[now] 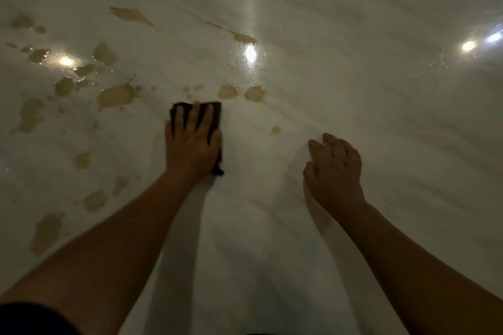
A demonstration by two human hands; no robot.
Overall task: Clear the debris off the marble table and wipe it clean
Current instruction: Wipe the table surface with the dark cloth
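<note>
Several tan puddles we record on the marble table. Left hand presses a dark cloth with fingers spread flat; right hand is loosely curled and holds nothing.

Left hand flat on dark cloth, stained marble table.

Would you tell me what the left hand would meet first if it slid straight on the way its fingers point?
Probably the cluster of small tan spots on the marble table just past the dark cloth under the left hand; the larger puddles sit slightly right.
</note>
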